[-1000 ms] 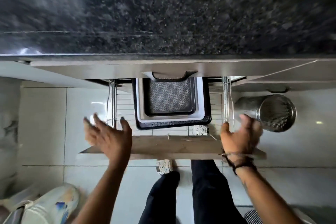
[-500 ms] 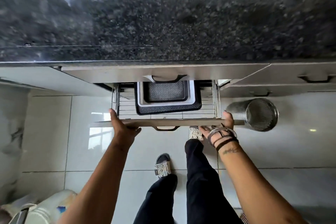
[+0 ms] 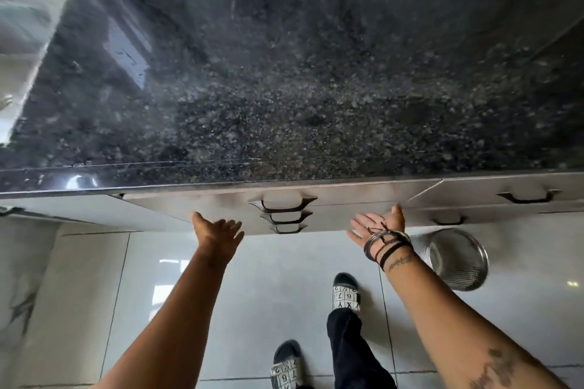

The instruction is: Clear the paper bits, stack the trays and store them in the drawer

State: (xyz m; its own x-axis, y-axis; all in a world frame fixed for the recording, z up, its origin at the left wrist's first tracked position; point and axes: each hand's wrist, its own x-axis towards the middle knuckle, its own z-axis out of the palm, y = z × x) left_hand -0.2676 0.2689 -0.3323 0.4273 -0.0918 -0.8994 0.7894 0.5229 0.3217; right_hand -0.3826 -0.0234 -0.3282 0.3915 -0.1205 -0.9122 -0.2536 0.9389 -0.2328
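The bottom drawer [image 3: 328, 224] under the black granite counter [image 3: 284, 79] sits flush with the two drawers above it, its dark handle [image 3: 289, 229] lowest in a column of three. The stacked trays are hidden inside. My left hand [image 3: 218, 230] is spread, fingers apart, just in front of the drawer front left of the handles. My right hand [image 3: 377, 226] is open, palm up, with bangles and cords at the wrist, close to the drawer's right end. Neither hand holds anything.
A steel mesh cylinder [image 3: 458, 259] stands on the pale tiled floor [image 3: 284, 278] at the right. My feet in patterned slippers [image 3: 346, 294] are below. More drawers with a handle [image 3: 524, 197] lie to the right.
The drawer with the trays, half open a second ago, has been pushed fully in. Both hands have come off its front edge and opened. The view has tilted up over the counter.
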